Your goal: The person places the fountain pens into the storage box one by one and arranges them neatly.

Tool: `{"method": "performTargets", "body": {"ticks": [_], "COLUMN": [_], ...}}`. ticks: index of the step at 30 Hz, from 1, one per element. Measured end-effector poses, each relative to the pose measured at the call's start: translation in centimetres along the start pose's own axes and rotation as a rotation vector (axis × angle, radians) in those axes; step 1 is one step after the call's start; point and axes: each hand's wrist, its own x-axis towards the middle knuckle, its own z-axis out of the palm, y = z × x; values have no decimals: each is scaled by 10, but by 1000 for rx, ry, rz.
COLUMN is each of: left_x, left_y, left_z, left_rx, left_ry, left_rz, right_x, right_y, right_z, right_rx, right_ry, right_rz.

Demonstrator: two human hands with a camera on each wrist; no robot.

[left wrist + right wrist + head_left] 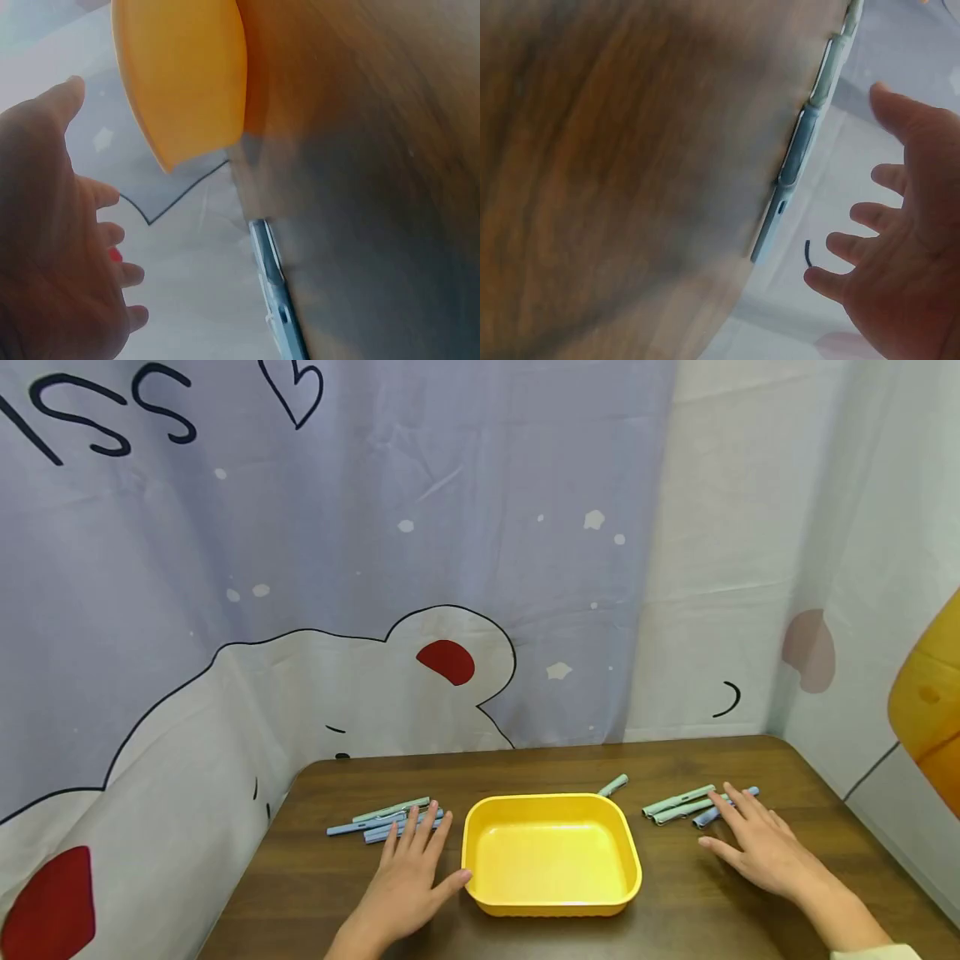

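A yellow plastic tray (552,910) sits between the two hands on a wooden table. The left hand (408,881) is spread, its thumb by the tray's left wall and its fingertips near several green and blue pens (352,827). In the left wrist view that hand (60,247) holds nothing; a blue pen (279,300) lies beyond it. The right hand (765,847) is also spread, over the near side of another group of green and blue pens (678,802), partly covering them. From the right wrist view, the hand (900,247) has extended fingers, apart from a blue pen (799,146).
One green pen (614,785) lies behind the tray's back right corner. The brown wooden table (675,910) reaches back to a printed curtain (450,527), which also hangs along both sides.
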Motion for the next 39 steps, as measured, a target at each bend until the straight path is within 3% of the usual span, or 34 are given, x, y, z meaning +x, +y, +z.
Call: {"method": "performTargets", "body": {"ticks": [9, 15, 30, 39], "left_x": [8, 14, 20, 20], "left_y": [12, 18, 30, 32], "left_z": [6, 11, 22, 25], "left_rx": [-8, -24, 1, -15], "left_ry": [2, -17, -66, -98], "left_rz": [55, 90, 86, 60], "right_x": [9, 13, 18, 19], "right_y": [23, 32, 39, 43], "right_z": [1, 2, 6, 9], "right_rx": [-78, -99, -112, -121], "right_ry": [8, -16, -45, -21], "right_rz": [-71, -64, -48, -27]}}
